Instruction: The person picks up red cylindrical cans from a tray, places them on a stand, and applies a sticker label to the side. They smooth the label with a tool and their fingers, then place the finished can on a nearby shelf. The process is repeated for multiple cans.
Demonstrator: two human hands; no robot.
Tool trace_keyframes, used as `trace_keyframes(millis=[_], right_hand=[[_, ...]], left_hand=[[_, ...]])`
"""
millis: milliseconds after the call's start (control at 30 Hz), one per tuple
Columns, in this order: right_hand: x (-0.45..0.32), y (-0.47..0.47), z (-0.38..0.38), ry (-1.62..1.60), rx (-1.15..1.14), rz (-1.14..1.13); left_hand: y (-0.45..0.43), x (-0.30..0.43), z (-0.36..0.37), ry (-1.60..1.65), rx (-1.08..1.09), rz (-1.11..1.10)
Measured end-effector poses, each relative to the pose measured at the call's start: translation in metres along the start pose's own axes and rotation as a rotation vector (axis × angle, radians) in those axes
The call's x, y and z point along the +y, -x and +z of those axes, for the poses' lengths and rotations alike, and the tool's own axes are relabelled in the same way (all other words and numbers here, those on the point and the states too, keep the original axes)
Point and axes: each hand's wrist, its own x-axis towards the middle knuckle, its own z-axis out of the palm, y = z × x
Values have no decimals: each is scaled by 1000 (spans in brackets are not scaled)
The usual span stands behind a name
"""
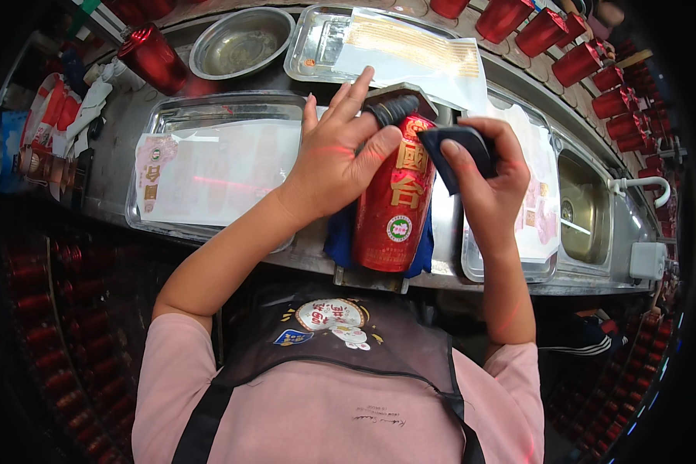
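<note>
A red glossy bottle [390, 232] with gold characters and a round green-and-white emblem lies tilted on a blue cloth [337, 238] over a metal stand [371, 281]. My left hand [336, 148] is at the bottle's upper left, fingers spread. Its index finger, wrapped in a black covering [392, 109], reaches to the bottle's shoulder, and the thumb lies along its side. Pinched in my right hand [493, 174] is a dark flat scraper [453, 153], its edge at the bottle's upper right side. Whether that edge touches the surface is hard to tell.
Left stands a metal tray [168, 107] with a decal sheet [232, 174]. Another tray [313, 46] holds a gold-striped sheet [412, 49]; a third tray [475, 261] lies right, beside a sink [583, 214]. A metal basin [240, 46] and red bottles [153, 58] stand behind.
</note>
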Motion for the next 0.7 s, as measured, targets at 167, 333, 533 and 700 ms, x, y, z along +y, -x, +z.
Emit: trace_keyframes(millis=[167, 333, 533, 700], right_hand=[[5, -28, 6, 299, -114, -594], [-8, 56, -15, 121, -410, -798], [-13, 41, -26, 161, -230, -393], [-11, 109, -26, -8, -201, -286]], left_hand=[[29, 7, -3, 418, 78, -306], [82, 7, -11, 647, 53, -407], [63, 59, 5, 923, -91, -412], [56, 56, 19, 803, 16, -422]])
